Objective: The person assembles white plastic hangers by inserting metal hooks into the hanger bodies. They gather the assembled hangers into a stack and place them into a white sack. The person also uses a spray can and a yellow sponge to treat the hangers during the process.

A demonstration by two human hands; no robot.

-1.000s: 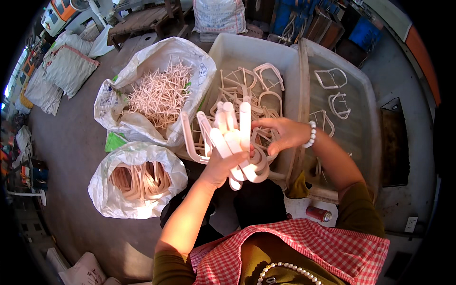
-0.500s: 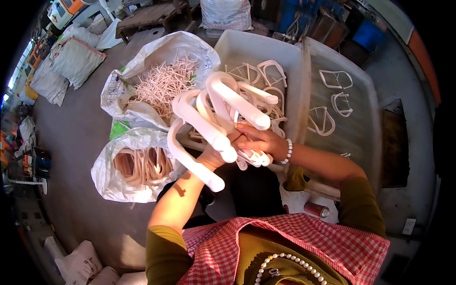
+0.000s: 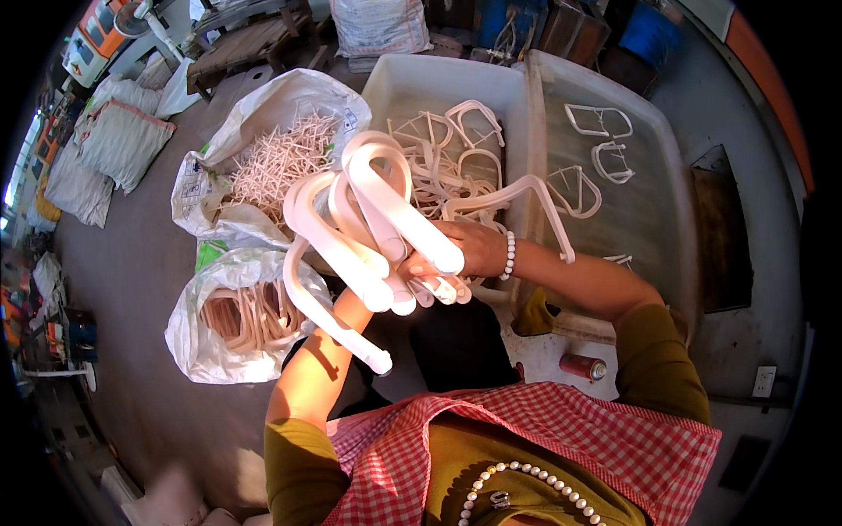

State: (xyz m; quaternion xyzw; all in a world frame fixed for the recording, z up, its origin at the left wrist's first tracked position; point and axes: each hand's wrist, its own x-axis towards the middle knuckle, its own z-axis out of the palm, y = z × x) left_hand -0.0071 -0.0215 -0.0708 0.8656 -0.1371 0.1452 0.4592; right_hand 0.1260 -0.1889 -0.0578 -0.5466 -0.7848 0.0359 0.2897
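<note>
A bundle of pale pink U-shaped plastic pieces (image 3: 338, 223) hangs in front of me, held by my left hand (image 3: 353, 309), which the pieces mostly cover. My right hand (image 3: 469, 248), with a white bead bracelet at the wrist, is closed beside the bundle. From its top a single bent plastic piece (image 3: 526, 186) sticks out to the right over the tub's edge. My right fingertips reach in under the bundle, where their exact hold is hidden. Beyond my hands, a white tub (image 3: 447, 77) contains more such pieces, some still joined by thin struts.
Left of the tub, an open white sack (image 3: 197, 188) holds many thin pink sticks (image 3: 281, 162). A nearer sack (image 3: 189, 342) holds stacked curved pieces (image 3: 250, 316). On the right, a second tub (image 3: 662, 188) has a few framed pieces. A red can (image 3: 581, 366) lies near my right elbow.
A single bent piece now extends rightward from my right hand, where none did before. The bundle and both hands appear slightly further left and higher as the view has shifted.
</note>
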